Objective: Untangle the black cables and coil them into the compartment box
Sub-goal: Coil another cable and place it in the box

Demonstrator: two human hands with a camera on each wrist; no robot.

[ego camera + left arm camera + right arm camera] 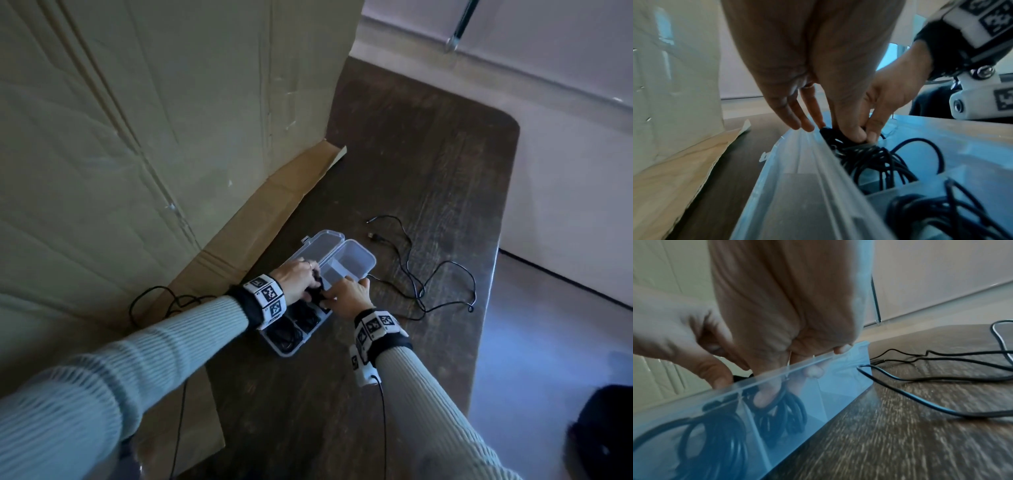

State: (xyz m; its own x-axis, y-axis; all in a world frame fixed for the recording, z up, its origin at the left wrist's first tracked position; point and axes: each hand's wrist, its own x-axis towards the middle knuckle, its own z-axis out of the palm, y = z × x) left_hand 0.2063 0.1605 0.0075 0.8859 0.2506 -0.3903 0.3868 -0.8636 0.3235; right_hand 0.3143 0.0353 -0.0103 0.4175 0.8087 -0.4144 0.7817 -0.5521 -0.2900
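Tucking a coil into the box
Both hands pinch the coil; press it flat inside the box, clear of the loose cable at 3 o'clock.

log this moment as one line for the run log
left hand: pressing coiled cable into compartment box | right hand: pinching same coil | loose cable: on table

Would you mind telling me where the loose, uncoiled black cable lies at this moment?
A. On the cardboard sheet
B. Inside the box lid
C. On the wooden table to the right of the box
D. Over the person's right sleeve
C: the loose cable sprawls on the wooden table right of the compartment box, while both hands work over the box.
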